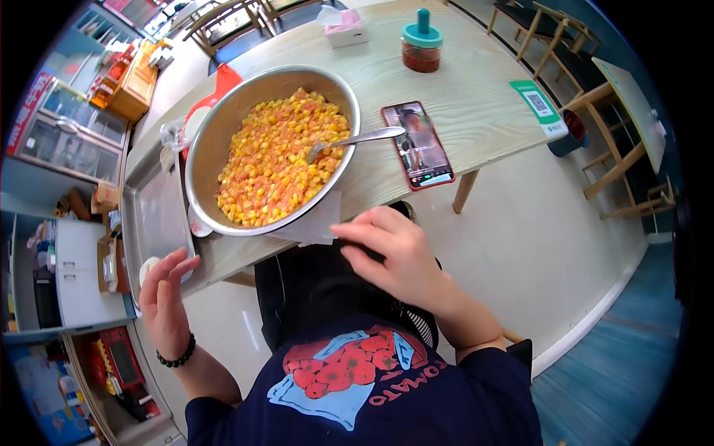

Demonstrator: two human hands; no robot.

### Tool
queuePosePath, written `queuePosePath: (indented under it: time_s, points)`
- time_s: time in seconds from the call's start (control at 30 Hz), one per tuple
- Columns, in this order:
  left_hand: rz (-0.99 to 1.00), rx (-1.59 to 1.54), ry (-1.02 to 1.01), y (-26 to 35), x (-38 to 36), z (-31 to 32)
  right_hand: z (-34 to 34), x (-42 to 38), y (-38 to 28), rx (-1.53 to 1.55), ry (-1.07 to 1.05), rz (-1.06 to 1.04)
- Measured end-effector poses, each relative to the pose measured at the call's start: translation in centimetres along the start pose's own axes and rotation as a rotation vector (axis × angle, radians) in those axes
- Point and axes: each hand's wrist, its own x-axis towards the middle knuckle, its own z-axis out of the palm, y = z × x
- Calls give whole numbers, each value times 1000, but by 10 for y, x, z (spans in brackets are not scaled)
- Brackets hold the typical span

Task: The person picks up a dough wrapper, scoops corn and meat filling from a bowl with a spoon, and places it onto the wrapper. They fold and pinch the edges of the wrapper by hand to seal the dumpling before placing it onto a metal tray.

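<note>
A large steel bowl (355, 111) holds a mix of yellow corn kernels and pinkish minced filling (279, 160). A spoon (372, 136) stands in the mix, its handle over the bowl's right rim. My left hand (167, 301), with a dark bead bracelet, is at the near end of a metal tray (152, 204), fingers stretched out. Just behind those fingers a white dumpling-like piece (149, 267) lies on the tray. In front of the bowl is my right hand (394, 253), thumb and forefinger apart, nothing visible between them. Beside its fingertips lies a white sheet (320, 223), partly under the bowl.
A phone (419, 145) playing video lies right of the bowl. Behind are a jar with a teal lid (422, 44) and a tissue box (346, 31). A green QR card (537, 108) is at the table's right end. A red plastic bag (225, 80) sits behind the bowl.
</note>
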Motion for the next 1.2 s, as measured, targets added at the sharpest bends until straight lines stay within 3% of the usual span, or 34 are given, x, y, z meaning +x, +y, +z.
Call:
queuePosePath:
  time_s: [0.17,0.23,0.3,0.43,0.53,0.6,0.63,0.7,0.73,0.77,0.9,0.93,0.97,1.03,1.2]
  points:
    - [-117,34,-4,7,0,22,35,2,31,-313,-38,-6]
    - [-191,-94,-128,2,-7,24,44,5,38,-383,-100,-5]
    - [-309,-160,-302,-13,-17,19,51,6,41,-417,-187,-23]
    - [-704,-61,-404,-77,-67,-18,65,10,40,-476,-208,-70]
    - [-816,-67,-152,-161,-128,-65,73,11,45,-506,-199,-65]
    - [-989,-78,167,-197,-160,-94,76,12,46,-538,-170,-80]
    - [-984,-88,186,-217,-174,-109,78,8,53,-503,-147,-78]
    - [-1140,-138,568,-252,-197,-145,77,4,48,-478,-119,-15]
    - [-1140,-176,630,-281,-207,-160,76,0,47,-476,-120,88]
    - [-1119,-208,673,-314,-210,-175,76,-4,49,-477,-91,189]
    - [-962,-625,764,-484,-211,-221,76,-15,46,-744,-118,-134]
    - [-677,-1040,888,-535,-210,-227,79,-21,43,-787,-121,-123]
    - [-561,-1197,1215,-455,-159,-204,81,-27,41,-824,-130,-112]
    - [-548,-1225,1217,-464,-124,-201,80,-44,43,-949,-206,-65]
    - [-624,-1245,1217,-486,-95,-180,81,-64,62,-1035,-138,8]
